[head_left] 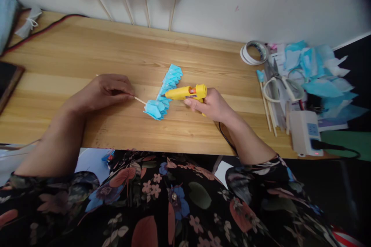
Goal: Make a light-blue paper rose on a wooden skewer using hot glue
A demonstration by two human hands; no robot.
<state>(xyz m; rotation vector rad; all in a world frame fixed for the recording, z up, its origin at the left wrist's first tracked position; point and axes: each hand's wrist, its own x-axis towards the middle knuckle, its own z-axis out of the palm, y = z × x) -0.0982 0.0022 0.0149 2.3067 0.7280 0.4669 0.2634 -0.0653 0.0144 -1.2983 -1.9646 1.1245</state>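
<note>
Floral sleeves (162,200) nearest; right hand (213,105) clamps glue gun (187,92), left hand (106,92) hides most of stick (140,100).

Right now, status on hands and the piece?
Left hand pinching wooden stick. Right hand gripping glue gun, nozzle at blue paper piece. Nothing between them.

Glue gun (187,92): yellow plastic, smooth with a slight sheen; orange plastic trigger. Folded flower (164,92): thin matt blue paper in pleated layers, on a slim pale wooden stick (140,100). Table (87,54): light wood, visible grain, smooth satin finish; tape roll (254,52): glossy white.
</note>
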